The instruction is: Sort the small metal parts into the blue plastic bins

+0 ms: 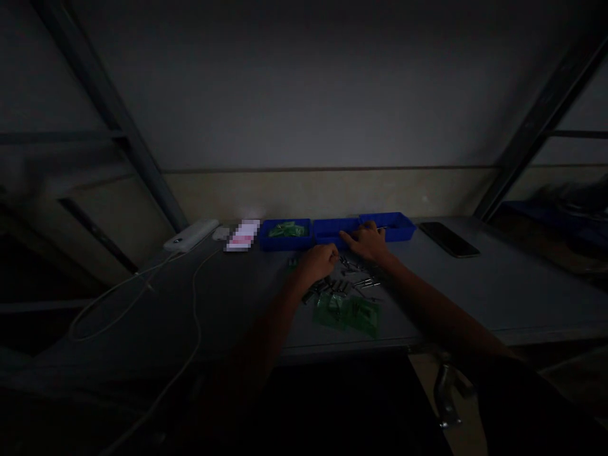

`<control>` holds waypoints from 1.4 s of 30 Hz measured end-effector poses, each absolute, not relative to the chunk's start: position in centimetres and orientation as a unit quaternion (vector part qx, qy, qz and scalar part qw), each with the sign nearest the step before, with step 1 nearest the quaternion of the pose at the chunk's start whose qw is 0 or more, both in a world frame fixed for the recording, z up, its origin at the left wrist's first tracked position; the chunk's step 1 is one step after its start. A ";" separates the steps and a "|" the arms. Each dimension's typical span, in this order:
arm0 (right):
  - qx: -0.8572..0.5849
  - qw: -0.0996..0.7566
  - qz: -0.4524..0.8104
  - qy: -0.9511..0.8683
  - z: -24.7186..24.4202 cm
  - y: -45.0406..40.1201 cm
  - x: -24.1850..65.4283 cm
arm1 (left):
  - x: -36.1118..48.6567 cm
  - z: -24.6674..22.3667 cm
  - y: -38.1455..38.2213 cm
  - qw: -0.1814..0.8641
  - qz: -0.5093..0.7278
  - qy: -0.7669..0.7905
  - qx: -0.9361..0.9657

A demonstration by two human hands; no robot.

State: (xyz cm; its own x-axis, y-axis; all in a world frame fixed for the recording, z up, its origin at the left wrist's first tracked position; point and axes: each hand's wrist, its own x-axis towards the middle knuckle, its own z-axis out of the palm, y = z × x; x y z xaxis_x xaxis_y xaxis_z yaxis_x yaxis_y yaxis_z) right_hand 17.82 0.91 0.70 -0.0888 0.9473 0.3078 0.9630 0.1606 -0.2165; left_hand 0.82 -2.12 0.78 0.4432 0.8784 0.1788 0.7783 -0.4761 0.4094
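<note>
My left hand [320,262] is closed in a pinch just above the near side of the middle blue bin; whatever its fingertips may hold is too small and dark to name. My right hand [369,243] reaches over the edge where the middle blue bin [335,223] meets the right blue bin [403,232]. Its thumb stands apart from the fingers, whose tips are partly hidden. Small metal pins or screws [365,283] lie scattered on the table below both hands. Nearer to me are two green plastic packets [365,316] with small parts inside.
A left blue bin [266,244] holds several green packets [288,229]. Further left lie a lit phone [243,235], a white power bank [192,235] and a loose white cable [195,304]. A dark phone [449,239] rests at right. Metal posts [147,164] flank the table; lighting is dim.
</note>
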 end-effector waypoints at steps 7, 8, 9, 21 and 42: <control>-0.638 0.223 -0.058 -0.735 0.7 0.0 17.2 | 0.9 0.6 -1.8 0.131 0.199 0.484 0.842; -0.633 0.226 -0.061 -0.738 0.8 -0.2 17.0 | 1.0 0.5 -1.8 0.131 0.195 0.485 0.843; -0.631 0.227 -0.063 -0.740 0.8 -0.4 16.8 | 1.1 0.5 -1.9 0.130 0.192 0.484 0.844; -0.646 0.246 0.014 -0.723 0.1 0.0 16.8 | 1.1 0.4 -1.8 0.124 0.196 0.478 0.847; -0.458 0.345 -0.041 -0.818 0.6 -2.8 16.5 | 0.0 1.4 -0.7 0.290 0.399 0.485 0.722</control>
